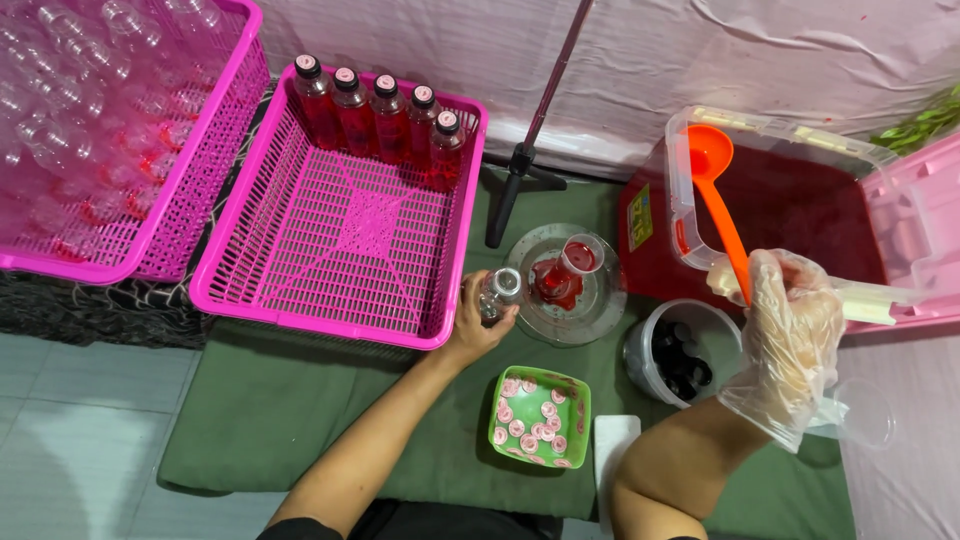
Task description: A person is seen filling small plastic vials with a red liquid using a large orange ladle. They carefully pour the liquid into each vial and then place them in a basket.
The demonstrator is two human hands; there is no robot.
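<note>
Hands are seen from above over a dark green mat [300, 420]. An empty clear bottle [498, 293] is grasped around its body by the bare left hand [478, 325], just beside the near right corner of a pink basket [330, 250] and close to a round clear tray [600, 300] on which a funnel [580, 258] lies among red spills. The handle of an orange ladle [712, 175] is clenched in the gloved right hand [790, 335], and its bowl is held at the rim of a clear tub of dark red liquid [790, 210]. Five filled, capped bottles [380, 115] are lined up along the basket's far wall. A green dish of pink round labels [540, 417] and a pot of black caps [680, 355] are set between the forearms, near the body.
</note>
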